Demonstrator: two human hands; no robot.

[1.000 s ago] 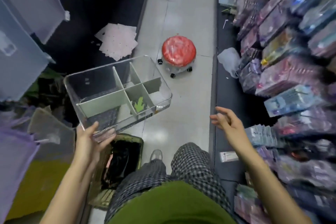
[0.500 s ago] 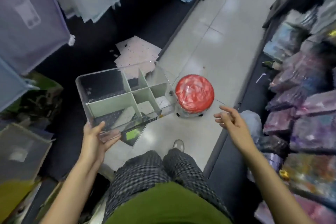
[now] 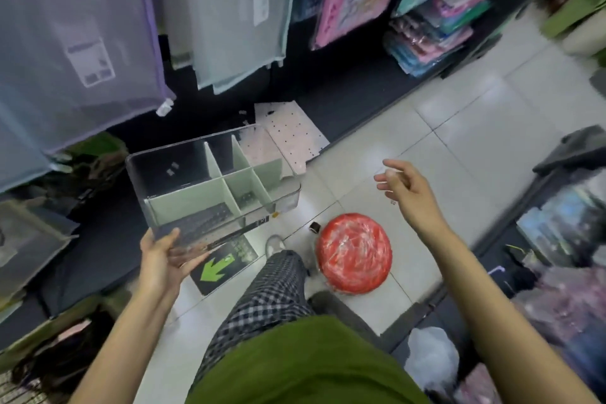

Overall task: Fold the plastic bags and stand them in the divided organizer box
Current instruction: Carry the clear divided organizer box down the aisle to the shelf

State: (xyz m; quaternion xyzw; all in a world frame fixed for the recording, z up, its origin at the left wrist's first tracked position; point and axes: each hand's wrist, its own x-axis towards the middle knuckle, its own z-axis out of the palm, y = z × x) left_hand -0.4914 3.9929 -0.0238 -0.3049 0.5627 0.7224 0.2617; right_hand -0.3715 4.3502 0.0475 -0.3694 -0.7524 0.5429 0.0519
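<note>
A: Which step is in hand?

B: Setup, I'd say. The left hand (image 3: 164,259) holds the clear organizer box (image 3: 213,187) up in the air by its near wall, thumb inside the rim and fingers curled beneath. No folding has begun.

A: And the right hand (image 3: 406,188)?

B: Free, held out over the floor (image 3: 459,141) with fingers loosely spread, gripping nothing.

A: What's inside the box?

B: Pale green dividers (image 3: 229,184) split it into one large compartment on the left and smaller ones on the right. All look empty; what shows through the clear bottom is the floor and shelf below.

A: Any plastic bags?

B: One crumpled whitish plastic bag (image 3: 433,357) lies low at the right, near the person's leg, well apart from the box. I can't make out others.

A: Next move?

B: Probably setting the box down somewhere level, perhaps by the red wheeled stool (image 3: 355,254) on the floor, so both hands are free to fold.
</note>
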